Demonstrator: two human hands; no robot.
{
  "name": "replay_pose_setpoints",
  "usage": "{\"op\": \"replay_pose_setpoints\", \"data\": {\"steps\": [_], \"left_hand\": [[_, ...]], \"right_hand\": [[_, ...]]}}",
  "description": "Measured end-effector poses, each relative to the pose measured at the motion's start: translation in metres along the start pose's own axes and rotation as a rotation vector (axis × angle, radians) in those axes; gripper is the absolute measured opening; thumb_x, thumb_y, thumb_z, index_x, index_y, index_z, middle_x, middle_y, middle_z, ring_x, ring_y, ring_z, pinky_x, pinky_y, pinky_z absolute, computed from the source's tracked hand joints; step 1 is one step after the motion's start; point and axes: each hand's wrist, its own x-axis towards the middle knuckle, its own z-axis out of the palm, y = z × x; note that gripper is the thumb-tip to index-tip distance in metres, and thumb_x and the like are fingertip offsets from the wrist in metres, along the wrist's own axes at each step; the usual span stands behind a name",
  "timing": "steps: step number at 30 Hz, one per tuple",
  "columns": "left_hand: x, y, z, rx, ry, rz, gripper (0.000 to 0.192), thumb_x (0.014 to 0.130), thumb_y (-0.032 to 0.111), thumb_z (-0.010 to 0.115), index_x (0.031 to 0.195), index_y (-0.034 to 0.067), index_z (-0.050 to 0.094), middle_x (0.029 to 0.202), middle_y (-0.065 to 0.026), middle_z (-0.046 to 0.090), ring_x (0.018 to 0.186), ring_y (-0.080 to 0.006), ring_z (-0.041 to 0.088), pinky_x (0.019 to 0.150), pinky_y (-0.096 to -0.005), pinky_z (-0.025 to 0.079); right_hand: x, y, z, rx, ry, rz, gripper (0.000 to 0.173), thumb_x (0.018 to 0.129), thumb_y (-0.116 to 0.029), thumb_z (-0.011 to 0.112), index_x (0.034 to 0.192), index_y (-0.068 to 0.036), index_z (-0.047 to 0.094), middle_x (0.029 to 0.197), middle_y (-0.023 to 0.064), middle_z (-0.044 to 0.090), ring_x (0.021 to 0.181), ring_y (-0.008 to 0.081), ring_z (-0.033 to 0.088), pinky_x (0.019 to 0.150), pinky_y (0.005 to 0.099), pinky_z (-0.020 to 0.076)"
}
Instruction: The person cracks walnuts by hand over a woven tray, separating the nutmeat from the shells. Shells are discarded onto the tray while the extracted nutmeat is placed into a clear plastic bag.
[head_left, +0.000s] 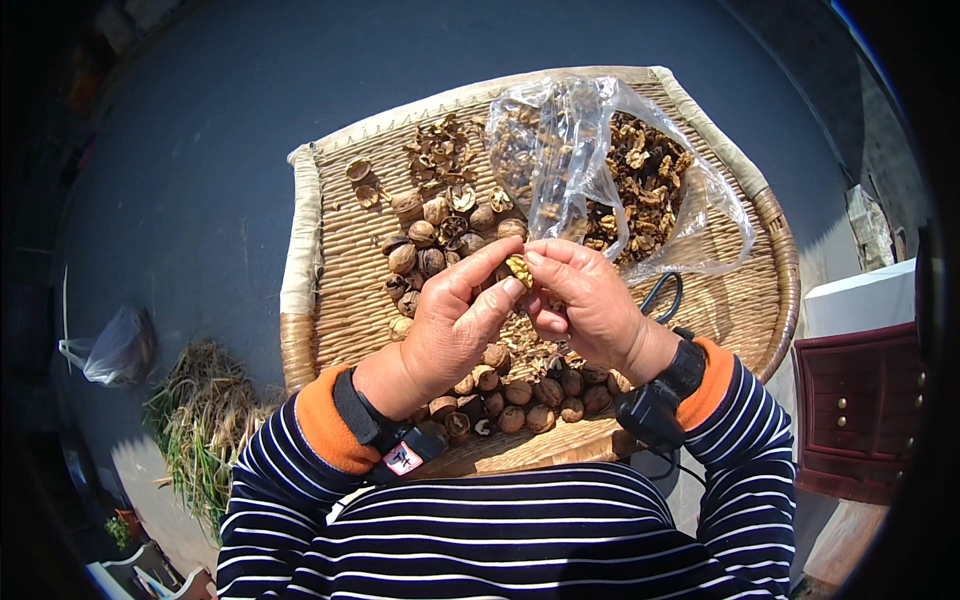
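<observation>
A pale walnut kernel (519, 271) is pinched between the thumb and forefinger of my left hand (459, 319). My right hand (589, 300) meets it from the right, its thumb and forefinger at the kernel's upper edge; whether its curled fingers hold anything else is hidden. Both hands are over a wicker tray (349, 281). Whole and cracked walnuts (517, 393) lie below my hands, and more walnuts (422, 234) lie above and left of them. Small shell fragments (529, 341) are scattered beneath. Behind my right hand, a clear plastic bag (574, 150) lies open with walnut kernels (645, 187) inside.
Broken shells (442, 150) are heaped near the tray's far edge. A dark looped handle (664, 296) shows beside my right hand. On the ground at left are a bundle of green plants (196, 427) and a plastic bag (120, 349). A dark red cabinet (855, 405) stands at right.
</observation>
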Motion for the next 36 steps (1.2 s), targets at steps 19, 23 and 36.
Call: {"op": "replay_pose_setpoints", "data": {"steps": [19, 23, 36], "left_hand": [[-0.001, -0.004, 0.008, -0.160, 0.059, -0.054, 0.038, 0.099, 0.008, 0.042, 0.138, 0.003, 0.043, 0.092, -0.0079, 0.066, 0.073, -0.0090, 0.060, 0.059, -0.0202, 0.049], [0.010, 0.009, -0.009, -0.399, -0.063, -0.117, 0.040, 0.095, 0.015, 0.049, 0.132, 0.001, 0.049, 0.083, -0.0114, 0.062, 0.055, -0.0128, 0.054, 0.049, -0.0235, 0.044], [0.014, 0.013, -0.020, -0.590, -0.196, -0.231, 0.038, 0.092, 0.021, 0.049, 0.122, -0.002, 0.052, 0.078, -0.0133, 0.055, 0.049, -0.0182, 0.049, 0.048, -0.0300, 0.041]], "right_hand": [[0.010, 0.018, 0.006, 0.077, 0.061, -0.062, 0.018, 0.102, -0.023, 0.043, 0.098, -0.009, 0.053, 0.062, -0.0024, 0.049, 0.044, 0.0051, 0.038, 0.040, 0.0190, 0.0317], [0.007, 0.005, 0.007, 0.064, 0.034, -0.120, 0.019, 0.103, -0.022, 0.044, 0.101, -0.006, 0.054, 0.062, 0.0004, 0.053, 0.043, 0.0056, 0.038, 0.040, 0.0189, 0.0317], [0.008, -0.004, -0.008, -0.408, -0.110, -0.134, 0.022, 0.100, -0.018, 0.047, 0.090, -0.003, 0.060, 0.063, -0.0014, 0.054, 0.052, 0.0045, 0.049, 0.046, 0.0186, 0.0374]]}}
